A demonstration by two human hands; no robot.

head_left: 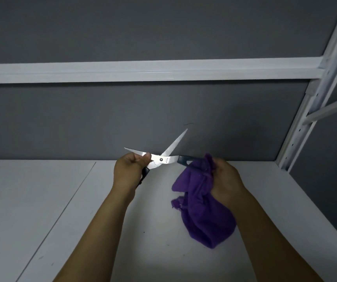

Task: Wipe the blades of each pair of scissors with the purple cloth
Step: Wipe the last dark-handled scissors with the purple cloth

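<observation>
Left hand [131, 169] grips the open scissors [164, 159]; right hand [227, 180] clutches the bunched purple cloth [204, 216] over the white table [41, 200].

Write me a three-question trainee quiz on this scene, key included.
1. True or false: the scissors are held with their blades closed.
2. Which hand grips the purple cloth? A. left B. right C. neither
3. Fill in: the scissors' visible handle is dark ____.
Key: 1 false, the blades are spread apart; 2 B, the right hand; 3 blue.
</observation>
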